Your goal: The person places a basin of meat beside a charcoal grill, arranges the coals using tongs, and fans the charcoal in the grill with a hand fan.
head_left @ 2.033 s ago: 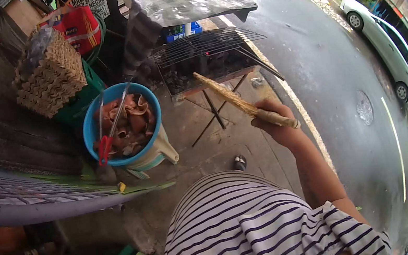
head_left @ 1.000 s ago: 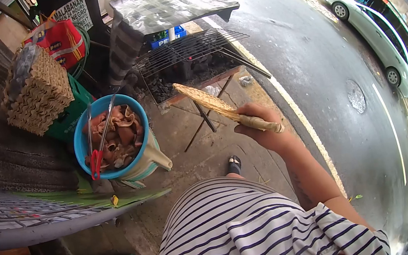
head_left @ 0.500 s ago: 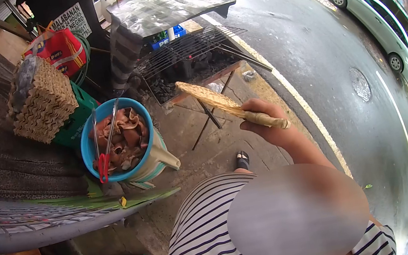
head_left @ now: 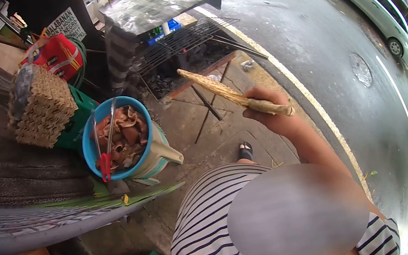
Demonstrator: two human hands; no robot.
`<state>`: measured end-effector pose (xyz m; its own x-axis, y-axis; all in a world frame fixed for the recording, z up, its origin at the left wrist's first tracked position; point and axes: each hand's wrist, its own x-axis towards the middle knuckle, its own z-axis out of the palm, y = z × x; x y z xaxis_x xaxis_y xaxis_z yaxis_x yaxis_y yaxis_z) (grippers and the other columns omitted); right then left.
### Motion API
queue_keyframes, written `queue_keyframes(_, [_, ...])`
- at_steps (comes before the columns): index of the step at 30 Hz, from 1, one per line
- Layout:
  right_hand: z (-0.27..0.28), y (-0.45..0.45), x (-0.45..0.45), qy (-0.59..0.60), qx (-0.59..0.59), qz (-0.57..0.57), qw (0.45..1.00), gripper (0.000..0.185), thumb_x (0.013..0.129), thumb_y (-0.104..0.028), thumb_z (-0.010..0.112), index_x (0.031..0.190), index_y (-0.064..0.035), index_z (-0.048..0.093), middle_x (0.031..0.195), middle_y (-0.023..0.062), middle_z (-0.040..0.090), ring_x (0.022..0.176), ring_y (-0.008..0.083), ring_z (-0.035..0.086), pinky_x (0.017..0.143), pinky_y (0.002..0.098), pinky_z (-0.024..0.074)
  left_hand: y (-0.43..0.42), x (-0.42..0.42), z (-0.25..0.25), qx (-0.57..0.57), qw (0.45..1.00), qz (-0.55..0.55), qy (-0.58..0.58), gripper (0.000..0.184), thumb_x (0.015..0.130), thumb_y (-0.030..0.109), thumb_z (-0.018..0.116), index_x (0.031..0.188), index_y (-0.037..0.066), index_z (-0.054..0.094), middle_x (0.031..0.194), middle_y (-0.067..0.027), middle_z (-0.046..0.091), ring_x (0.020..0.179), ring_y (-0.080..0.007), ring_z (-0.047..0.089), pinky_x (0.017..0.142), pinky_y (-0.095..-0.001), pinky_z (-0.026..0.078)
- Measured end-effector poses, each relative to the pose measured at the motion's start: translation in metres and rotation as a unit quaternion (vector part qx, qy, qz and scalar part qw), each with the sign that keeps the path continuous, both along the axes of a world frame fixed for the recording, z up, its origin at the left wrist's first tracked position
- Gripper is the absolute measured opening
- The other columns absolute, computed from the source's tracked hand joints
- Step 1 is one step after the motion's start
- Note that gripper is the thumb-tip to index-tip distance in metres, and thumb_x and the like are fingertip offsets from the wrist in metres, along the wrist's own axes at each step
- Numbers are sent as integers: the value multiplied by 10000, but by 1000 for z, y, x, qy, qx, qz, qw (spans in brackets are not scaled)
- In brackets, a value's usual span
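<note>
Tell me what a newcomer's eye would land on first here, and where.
Probably the round bright-blue plastic tub of pinkish-brown meat pieces, left of centre, with red-handled metal tongs across its top. Next, the straw-coloured woven fan, seen nearly edge-on in the right hand, near the middle. Beyond it, at top centre, a black wire grill rack lies over dark charcoal.

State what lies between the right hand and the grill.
In the head view, a woven fan, held in the right hand, points toward the grill; pavement and the grill's legs show behind it.
</note>
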<state>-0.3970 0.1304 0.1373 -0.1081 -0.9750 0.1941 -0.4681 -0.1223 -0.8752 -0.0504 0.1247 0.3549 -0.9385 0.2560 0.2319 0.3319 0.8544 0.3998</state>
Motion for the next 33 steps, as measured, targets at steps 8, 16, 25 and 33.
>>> queue_keyframes(8, [13, -3, -20, -124, 7, 77, 989, 306, 810, -153, 713, 1066, -30, 597, 926, 11, 605, 862, 105, 542, 770, 267, 448, -4, -6, 9, 16, 999, -35, 10, 96, 783, 138, 669, 867, 99, 694, 912, -70, 684, 764, -169, 624, 692, -292, 482])
queue_keyframes(16, [12, -10, -21, -32, -23, 133, 990, 298, 794, -112, 701, 1059, -26, 595, 982, 52, 618, 920, 147, 568, 797, 304, 472, 7, 19, 21, 230, 938, -198, 171, 80, 786, 140, 676, 856, 108, 698, 897, -64, 688, 744, -160, 625, 680, -286, 483])
queue_keyframes(25, [2, -17, -35, -98, 33, 93, 990, 317, 764, -119, 730, 1042, -43, 600, 981, 59, 627, 958, 163, 579, 813, 334, 474, -6, 20, -211, 472, 682, 557, -42, 158, 863, 121, 596, 953, -7, 619, 881, -82, 636, 818, -163, 595, 741, -310, 477])
queue_keyframes(33, [10, -8, -19, -26, -56, 206, 977, 340, 790, -84, 691, 1109, -22, 589, 919, 94, 642, 879, 154, 602, 789, 289, 486, 7, 75, -388, 302, 682, 600, -288, 313, 831, 306, 631, 1012, 51, 659, 995, -160, 666, 930, -294, 635, 824, -367, 492])
